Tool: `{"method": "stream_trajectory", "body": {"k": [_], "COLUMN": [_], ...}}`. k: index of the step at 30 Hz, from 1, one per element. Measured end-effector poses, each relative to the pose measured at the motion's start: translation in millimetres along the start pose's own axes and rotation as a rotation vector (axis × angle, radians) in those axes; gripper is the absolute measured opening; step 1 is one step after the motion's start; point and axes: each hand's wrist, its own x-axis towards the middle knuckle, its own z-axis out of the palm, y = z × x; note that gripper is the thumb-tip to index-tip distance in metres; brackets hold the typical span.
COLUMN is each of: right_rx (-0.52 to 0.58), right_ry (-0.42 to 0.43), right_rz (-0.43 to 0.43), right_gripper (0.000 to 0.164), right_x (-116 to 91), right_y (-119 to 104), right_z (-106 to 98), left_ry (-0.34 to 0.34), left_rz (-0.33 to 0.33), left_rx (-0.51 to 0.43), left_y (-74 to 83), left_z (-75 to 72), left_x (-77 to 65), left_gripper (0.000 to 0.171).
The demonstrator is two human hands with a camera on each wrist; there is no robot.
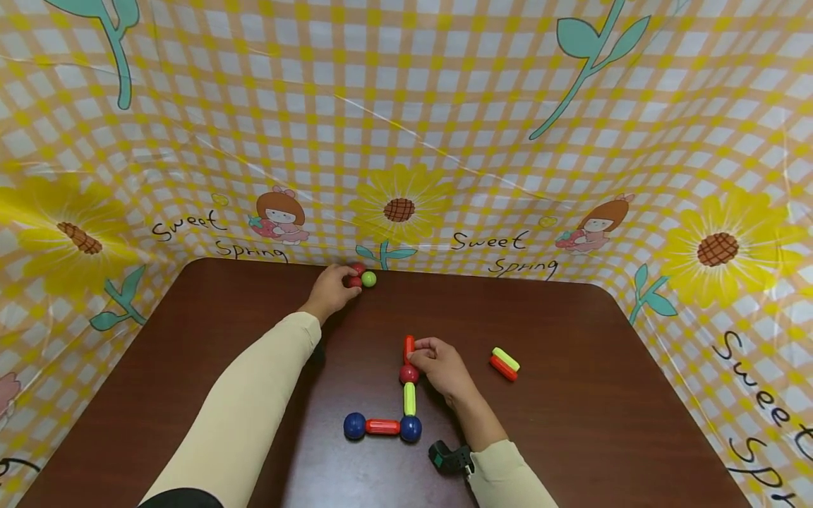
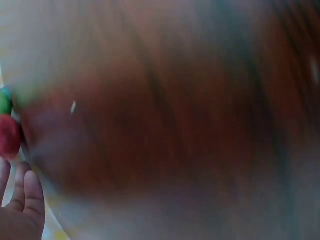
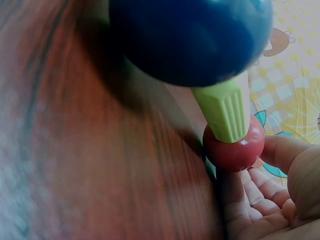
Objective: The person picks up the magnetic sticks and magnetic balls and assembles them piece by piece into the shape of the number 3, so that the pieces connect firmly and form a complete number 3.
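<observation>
At the back edge of the table, my left hand (image 1: 332, 289) has its thumb and index finger on either side of a red ball (image 1: 354, 282). Beside it are a green ball (image 1: 369, 279) and another red ball (image 1: 358, 269). My right hand (image 1: 442, 367) pinches a red rod (image 1: 408, 345), whose end meets a dark red ball (image 1: 409, 375). From that ball a yellow-green rod (image 3: 227, 112) runs to a blue ball (image 3: 192, 37). A second red rod (image 1: 383, 427) links this to another blue ball (image 1: 354, 425). The right wrist view hides the pinched rod.
A loose yellow-green rod (image 1: 506, 359) and a red rod (image 1: 504, 367) lie side by side right of my right hand. Behind the brown table (image 1: 571, 423) hangs a checked, flower-printed cloth (image 1: 406, 106), which also covers both sides.
</observation>
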Motion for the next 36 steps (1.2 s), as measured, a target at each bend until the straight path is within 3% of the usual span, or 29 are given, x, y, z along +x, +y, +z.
{"method": "stream_trajectory", "body": {"k": [10, 14, 18, 23, 30, 36], "right_rx": [-0.022, -0.013, -0.005, -0.005, -0.003, -0.012], "right_ry": [-0.033, -0.026, -0.013, 0.007, -0.029, -0.042], "right_rz": [-0.011, -0.015, -0.007, -0.002, -0.027, -0.021], "right_gripper": [0.023, 0.023, 0.023, 0.021, 0.023, 0.024], "right_x": [-26.2, -23.8, -9.9, -1.5, -20.6, -24.2], "right_y": [-40.2, -35.9, -16.5, -4.6, -32.7, -37.2], "right_z": [-3.3, -3.1, -1.0, 0.4, -3.2, -3.5], "left_ry": [0.054, 0.033, 0.001, -0.086, -0.264, -0.381], "left_rz": [-0.009, -0.006, -0.013, -0.011, -0.025, -0.029], "left_rx": [-0.032, -0.057, -0.114, -0.171, -0.314, -0.416], "left_y": [-0.2, 0.7, 4.2, 11.8, 25.2, 39.8], "left_z": [9.0, 7.4, 4.1, 2.0, 8.0, 16.3], "left_x": [-2.1, -4.2, -7.0, -10.0, -15.5, -18.6], "left_gripper": [0.036, 0.037, 0.037, 0.035, 0.038, 0.042]}}
